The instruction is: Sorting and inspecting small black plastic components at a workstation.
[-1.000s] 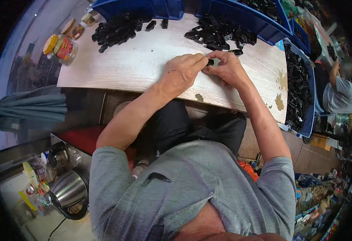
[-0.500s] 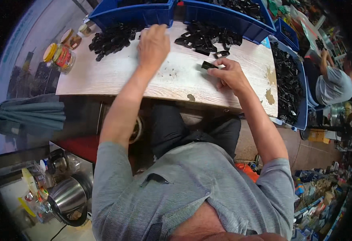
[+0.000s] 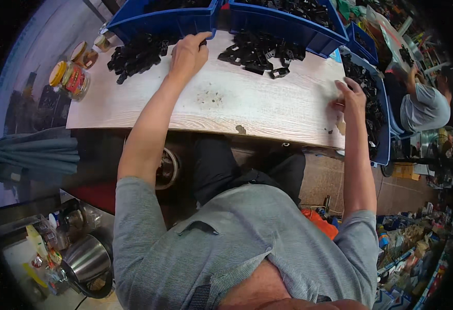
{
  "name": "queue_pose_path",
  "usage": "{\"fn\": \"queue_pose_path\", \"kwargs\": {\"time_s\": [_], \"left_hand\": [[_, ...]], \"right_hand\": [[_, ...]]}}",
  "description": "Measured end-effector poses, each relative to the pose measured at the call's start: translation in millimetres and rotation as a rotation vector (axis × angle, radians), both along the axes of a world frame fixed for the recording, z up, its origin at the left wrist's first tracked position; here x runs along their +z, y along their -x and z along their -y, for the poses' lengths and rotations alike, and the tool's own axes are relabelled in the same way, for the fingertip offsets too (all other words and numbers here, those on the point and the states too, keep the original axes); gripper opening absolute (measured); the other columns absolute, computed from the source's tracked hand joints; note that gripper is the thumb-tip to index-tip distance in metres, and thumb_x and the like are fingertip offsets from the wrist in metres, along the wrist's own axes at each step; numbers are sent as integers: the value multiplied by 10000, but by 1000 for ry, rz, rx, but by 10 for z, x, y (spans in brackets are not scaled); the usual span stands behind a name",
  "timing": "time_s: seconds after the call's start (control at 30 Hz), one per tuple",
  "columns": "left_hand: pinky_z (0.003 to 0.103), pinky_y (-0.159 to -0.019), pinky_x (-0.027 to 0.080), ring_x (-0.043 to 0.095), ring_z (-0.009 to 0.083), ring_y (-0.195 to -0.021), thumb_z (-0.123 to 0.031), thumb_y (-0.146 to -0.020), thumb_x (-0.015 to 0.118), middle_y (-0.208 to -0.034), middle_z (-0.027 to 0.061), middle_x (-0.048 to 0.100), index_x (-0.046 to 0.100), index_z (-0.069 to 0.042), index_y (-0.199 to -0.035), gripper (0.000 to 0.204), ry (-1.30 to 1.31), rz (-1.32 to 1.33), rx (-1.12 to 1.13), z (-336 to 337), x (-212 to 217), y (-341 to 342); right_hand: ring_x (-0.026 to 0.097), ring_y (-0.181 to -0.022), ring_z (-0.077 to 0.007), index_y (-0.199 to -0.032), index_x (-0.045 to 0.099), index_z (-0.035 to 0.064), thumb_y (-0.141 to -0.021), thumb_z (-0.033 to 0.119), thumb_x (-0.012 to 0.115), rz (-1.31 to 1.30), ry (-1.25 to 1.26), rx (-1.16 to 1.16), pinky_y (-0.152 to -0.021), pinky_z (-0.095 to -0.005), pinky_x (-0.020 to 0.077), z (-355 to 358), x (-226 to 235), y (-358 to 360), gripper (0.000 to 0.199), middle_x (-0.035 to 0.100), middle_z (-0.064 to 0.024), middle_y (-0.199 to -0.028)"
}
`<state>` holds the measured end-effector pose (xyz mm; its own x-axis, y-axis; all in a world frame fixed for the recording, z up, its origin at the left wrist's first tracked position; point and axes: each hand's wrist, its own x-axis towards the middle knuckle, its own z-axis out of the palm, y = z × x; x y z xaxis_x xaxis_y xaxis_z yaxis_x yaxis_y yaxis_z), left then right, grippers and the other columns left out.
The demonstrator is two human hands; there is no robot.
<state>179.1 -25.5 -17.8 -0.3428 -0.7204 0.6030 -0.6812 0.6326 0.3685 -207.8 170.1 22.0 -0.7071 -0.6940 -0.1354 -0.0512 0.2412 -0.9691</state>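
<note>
Two heaps of black parts (image 3: 136, 58) lie by the far edge of the worktop (image 3: 273, 106), one near the far left corner, one just past the middle. Between them the left hand (image 3: 188, 58) is nearly closed, pinching a small black piece (image 3: 202, 44). The right hand (image 3: 352, 95), half open, thumb and forefinger apart, is at the right edge beside a blue bin (image 3: 385, 139); whether its palm holds anything, I cannot tell.

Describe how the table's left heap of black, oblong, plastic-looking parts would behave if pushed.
The heap of parts would probably spread, being loosely piled. They'd likely slide rather than roll, given their blocky shapes. Straight edges suggest stiffness.
</note>
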Motion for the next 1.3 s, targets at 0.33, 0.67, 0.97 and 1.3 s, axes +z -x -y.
{"fn": "queue_pose_path", "kwargs": {"time_s": [0.33, 0.67, 0.97, 1.3], "left_hand": [[420, -809, 542, 674, 346, -876, -103, -895, 679, -998, 141, 734, 731, -36, -1003, 137, 94, 58, 19, -605, -193, -275], [423, -804, 543, 685, 327, -900, -69, -887, 691, -978, 153, 739, 703, -15, -1074, 195, 28, 90, 24, -933, -95, -78], [390, -798, 579, 712, 313, -950, -69, -895, 689, -1020, 153, 740, 707, -26, -1114, 224, 34, -167, -355, -1095, -82, 664], [360, -799, 577, 701, 289, -956, -30, -892, 652, -1117, 83, 726, 699, -76, -1169, 285, -23, 98, -504, -1027, -105, 756]], "right_hand": [[514, -485, -116, -1336, 626, 124, -811, 151, 806, -71, -205, 499, -421, -302, 436, 450, -67, -848, 556, 531, 8, -648], [484, -420, -116, -1134, 687, 104, -796, 167, 829, -249, -316, 568, -373, -297, 386, 647, -97, -1000, 372, 535, 0, -584], [491, -419, -106, -1065, 699, 39, -797, 135, 824, -145, -236, 741, -390, -283, 384, 468, -190, -1221, 311, 570, -9, -589], [568, -482, -120, -1051, 729, 1, -767, 108, 832, -213, -241, 742, -447, -297, 450, 439, -133, -1276, 321, 656, -62, -653]]}}
